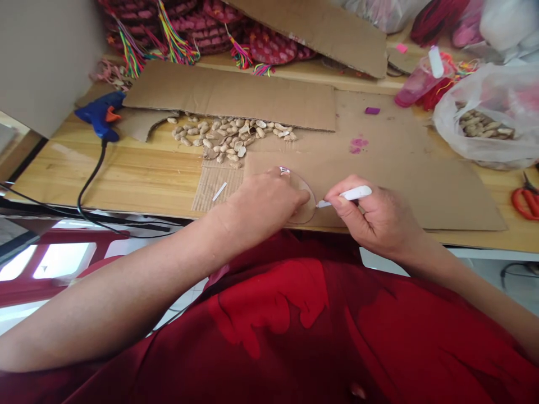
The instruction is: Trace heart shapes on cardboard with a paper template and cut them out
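Note:
My left hand (273, 196) rests with spread fingers on a round cardboard piece (310, 209), pressing it against the large cardboard sheet (421, 191). Part of the round piece is hidden under that hand, which wears a ring. A thin dark purple line shows along its upper right edge. In my right hand (373, 216), fingers are closed around a white marker pen (356, 193). Its tip touches or nearly touches the right edge of the round piece. A small purple cap (372, 110) lies farther back on the sheet.
Peanut shells (231, 137) lie in a heap behind my left hand, beside a cardboard strip (236, 95). A blue glue gun (101, 115) with its cord is at left. A plastic bag (471, 140) of peanuts and orange-handled scissors (526, 199) are at right. Tasselled pink items (269, 45) stand behind.

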Motion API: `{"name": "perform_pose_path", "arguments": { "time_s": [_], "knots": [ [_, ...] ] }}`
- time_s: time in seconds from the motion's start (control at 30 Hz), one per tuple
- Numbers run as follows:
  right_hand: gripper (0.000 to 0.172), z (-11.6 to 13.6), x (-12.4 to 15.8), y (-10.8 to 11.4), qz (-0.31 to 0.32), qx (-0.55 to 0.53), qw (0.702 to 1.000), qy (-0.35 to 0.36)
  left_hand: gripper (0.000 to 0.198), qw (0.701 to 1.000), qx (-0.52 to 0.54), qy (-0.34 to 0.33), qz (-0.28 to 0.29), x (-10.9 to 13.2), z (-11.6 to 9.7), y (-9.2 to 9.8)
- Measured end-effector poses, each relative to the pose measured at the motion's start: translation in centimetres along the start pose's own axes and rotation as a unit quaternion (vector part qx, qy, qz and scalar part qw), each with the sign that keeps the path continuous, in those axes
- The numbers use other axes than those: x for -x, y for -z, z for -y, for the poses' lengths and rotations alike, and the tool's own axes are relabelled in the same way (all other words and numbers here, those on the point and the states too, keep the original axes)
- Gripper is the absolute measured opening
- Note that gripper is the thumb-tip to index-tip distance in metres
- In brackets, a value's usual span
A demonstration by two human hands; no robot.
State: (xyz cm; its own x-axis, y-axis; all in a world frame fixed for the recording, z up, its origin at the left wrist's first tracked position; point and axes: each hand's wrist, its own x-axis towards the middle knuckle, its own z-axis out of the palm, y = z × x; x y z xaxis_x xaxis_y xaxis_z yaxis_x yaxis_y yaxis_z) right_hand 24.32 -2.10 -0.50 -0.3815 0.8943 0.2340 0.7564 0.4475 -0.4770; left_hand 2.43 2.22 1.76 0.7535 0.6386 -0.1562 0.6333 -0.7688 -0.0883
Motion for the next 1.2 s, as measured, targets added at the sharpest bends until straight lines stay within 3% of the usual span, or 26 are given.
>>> {"name": "perform_pose_path", "arguments": {
  "time_s": [0.33,0.83,1.2],
  "knots": [
    [0.016,1.4,0.4,-0.2,0.024,-0.044,0.997,0.060,0.032,1.000,-0.018,-0.010,0.011,-0.1,0.4,-0.1],
    [0.015,-1.2,-2.0,-0.2,-0.036,0.021,0.997,0.069,0.041,0.999,-0.030,-0.017,-0.002,0.1,0.5,-0.1],
    [0.015,-0.1,-0.7,0.0,-0.020,0.020,0.996,0.082,0.035,1.000,-0.013,-0.012,0.007,-0.1,0.4,0.3]
  ]
}}
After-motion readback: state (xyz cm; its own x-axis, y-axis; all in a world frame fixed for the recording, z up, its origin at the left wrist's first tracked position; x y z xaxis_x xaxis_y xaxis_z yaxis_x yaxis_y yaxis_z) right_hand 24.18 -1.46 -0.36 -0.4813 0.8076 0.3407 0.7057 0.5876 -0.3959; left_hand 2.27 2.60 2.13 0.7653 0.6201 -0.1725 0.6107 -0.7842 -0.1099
